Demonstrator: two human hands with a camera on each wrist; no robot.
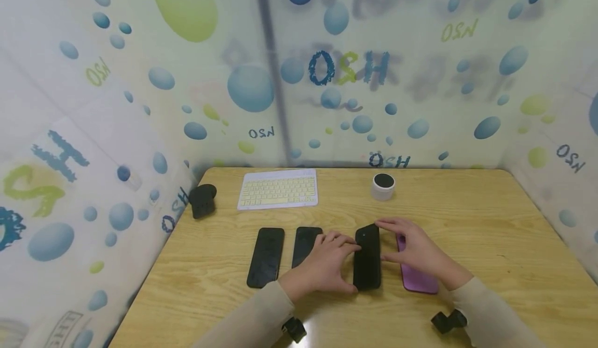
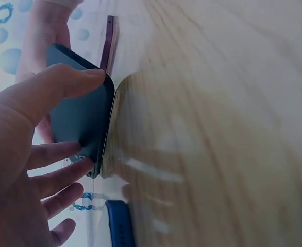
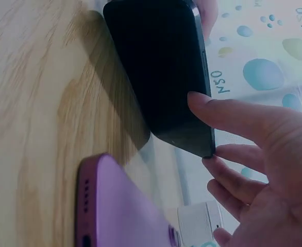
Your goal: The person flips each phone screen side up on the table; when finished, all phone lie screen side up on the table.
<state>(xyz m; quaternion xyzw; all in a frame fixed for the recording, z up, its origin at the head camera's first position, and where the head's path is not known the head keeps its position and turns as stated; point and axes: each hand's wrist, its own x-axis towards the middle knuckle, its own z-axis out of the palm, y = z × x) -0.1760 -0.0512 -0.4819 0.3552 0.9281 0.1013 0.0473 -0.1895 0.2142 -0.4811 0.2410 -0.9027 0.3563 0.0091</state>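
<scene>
A black smartphone point(image 1: 367, 259) is tilted up on one long edge between the hands, its camera side facing left. My right hand point(image 1: 416, 246) pinches its raised edge near the far corner, with the thumb on the dark screen point(image 3: 156, 62) and fingertips at the corner. On the camera side, my left hand point(image 1: 324, 265) touches the back with fairly straight fingers point(image 2: 63, 170), its thumb near the lower corner. Partly covered by the left hand lies a second black phone point(image 1: 306, 241). A purple phone point(image 1: 418, 278) lies under the right hand, partly hidden by it.
Another black phone point(image 1: 266, 257) lies flat farther left. At the back of the wooden table point(image 1: 490, 244) are a white keyboard point(image 1: 279, 189) and a white cylinder point(image 1: 383, 187) with a black top. A small black object point(image 1: 203, 201) stands by the left edge. Printed walls enclose the table.
</scene>
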